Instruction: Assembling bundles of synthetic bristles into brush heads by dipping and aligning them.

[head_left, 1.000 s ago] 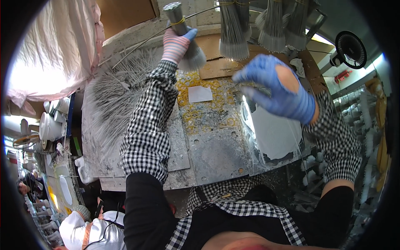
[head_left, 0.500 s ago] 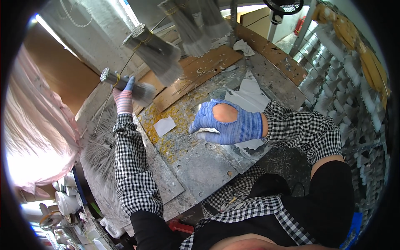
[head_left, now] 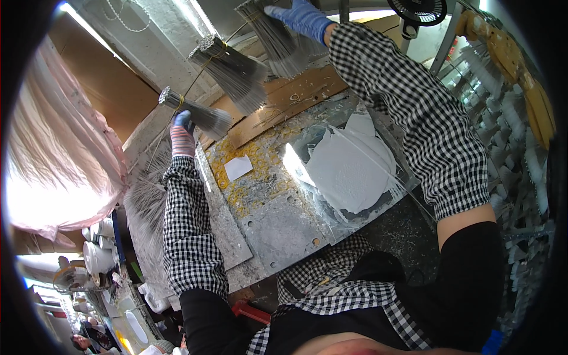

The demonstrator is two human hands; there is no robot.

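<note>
My left hand [head_left: 183,131], in a striped glove with blue fingertips, is curled closed at the underside of a bundle of thin grey strands [head_left: 200,115]. A yellow band ties that bundle near its end, and the strands fan out on the other side; part of my fingers is hidden. My right hand [head_left: 300,19], in a blue glove, reaches to the far edge, its fingers stretched out over another strand bundle [head_left: 273,41]. Between these two lies a thicker banded bundle [head_left: 234,71]. A round spread of white paste [head_left: 352,168] covers a sheet on the table, with a thin stick across it.
A small white paper square [head_left: 238,168] lies on the yellow-stained table. A metal plate [head_left: 284,231] with holes is at the near edge. Loose strands [head_left: 142,204] pile up at left, below a pink curtain [head_left: 65,154]. A black fan [head_left: 420,9] stands at the back right.
My right hand has moved from above the white paste out to the far bundles, uncovering the paste. My left hand stays at the near bundle, its thumb no longer across it. The view has shifted slightly.
</note>
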